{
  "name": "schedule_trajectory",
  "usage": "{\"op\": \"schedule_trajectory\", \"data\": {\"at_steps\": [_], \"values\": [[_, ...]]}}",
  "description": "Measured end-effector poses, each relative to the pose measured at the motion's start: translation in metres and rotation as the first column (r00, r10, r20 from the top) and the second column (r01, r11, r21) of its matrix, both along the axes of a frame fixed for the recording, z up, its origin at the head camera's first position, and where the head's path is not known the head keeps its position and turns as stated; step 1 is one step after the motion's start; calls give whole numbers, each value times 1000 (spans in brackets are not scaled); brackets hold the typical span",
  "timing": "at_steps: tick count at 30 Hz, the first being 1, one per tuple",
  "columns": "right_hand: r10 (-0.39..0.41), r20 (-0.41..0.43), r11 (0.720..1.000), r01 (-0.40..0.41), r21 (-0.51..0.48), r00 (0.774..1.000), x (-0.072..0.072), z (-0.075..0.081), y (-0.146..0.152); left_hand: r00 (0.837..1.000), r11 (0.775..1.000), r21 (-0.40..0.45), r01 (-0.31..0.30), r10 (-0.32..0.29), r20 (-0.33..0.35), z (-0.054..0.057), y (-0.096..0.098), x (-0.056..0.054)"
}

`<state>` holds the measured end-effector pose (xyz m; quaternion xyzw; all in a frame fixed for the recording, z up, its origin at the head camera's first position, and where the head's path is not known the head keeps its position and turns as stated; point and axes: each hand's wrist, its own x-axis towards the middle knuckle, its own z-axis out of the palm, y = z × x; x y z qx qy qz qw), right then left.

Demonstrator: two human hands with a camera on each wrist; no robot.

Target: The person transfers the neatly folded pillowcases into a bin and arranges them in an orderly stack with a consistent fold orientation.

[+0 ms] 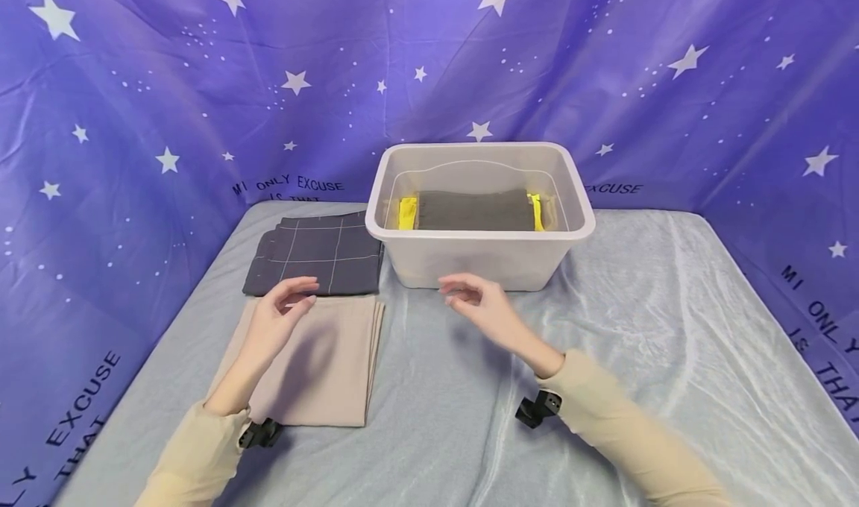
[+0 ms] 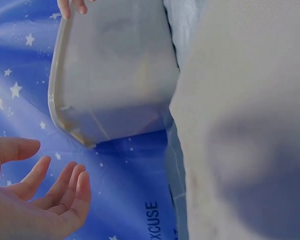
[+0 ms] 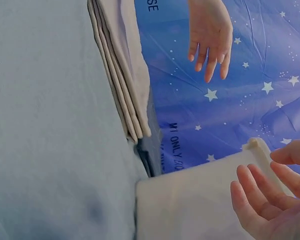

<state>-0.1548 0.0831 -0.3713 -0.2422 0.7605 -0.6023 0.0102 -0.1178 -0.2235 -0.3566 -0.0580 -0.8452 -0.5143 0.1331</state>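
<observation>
My left hand [image 1: 278,317] hovers over a folded beige cloth [image 1: 338,373], its fingers loosely bent and nothing in them. Just beyond lies a folded dark cloth [image 1: 329,250] with thin white grid lines. My right hand [image 1: 486,309], also holding nothing, is in the air before the front wall of a pale plastic bin [image 1: 479,261]. Inside the bin sits a dark grey folded cloth [image 1: 473,210], with yellow material [image 1: 407,213] showing at either end. In the right wrist view, the beige cloth [image 3: 122,75] shows several stacked layers along its edge.
A light grey-blue velvety cover [image 1: 644,328] spreads over the table, wrinkled on the right. Purple-blue curtains [image 1: 429,67] with stars and lettering hang behind and at both sides. The bin stands near the back edge, close beside the dark gridded cloth.
</observation>
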Motion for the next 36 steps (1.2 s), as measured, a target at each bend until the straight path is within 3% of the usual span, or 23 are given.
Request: {"op": "schedule_trajectory", "data": {"at_steps": [7,16,25,28,30,32,33,36], "values": [[22,32,1000,-22,-10,999,3,-9,-12,999,999,7,-37,38,-27,-10,-11,6],[58,70,998,-56,-23,996,2,-24,-29,998,996,49,-70,70,5,-20,-26,13],[80,114,997,-79,-13,990,5,-32,-47,995,993,64,-103,104,-12,-30,-44,19],[81,146,997,-78,-23,986,8,-30,-53,997,991,117,-68,72,-26,-50,-62,14],[77,159,997,-74,-25,984,12,-24,-56,997,990,130,-62,67,-32,-69,-79,8],[74,179,997,-71,-26,981,17,-18,-59,996,989,124,-82,87,-35,-89,-94,2],[71,189,997,-68,-23,979,19,-15,-61,993,990,77,-116,118,-23,-93,-98,2],[62,213,998,-61,-14,975,23,-12,-66,985,984,56,-170,172,-21,-106,-110,-1]]}}
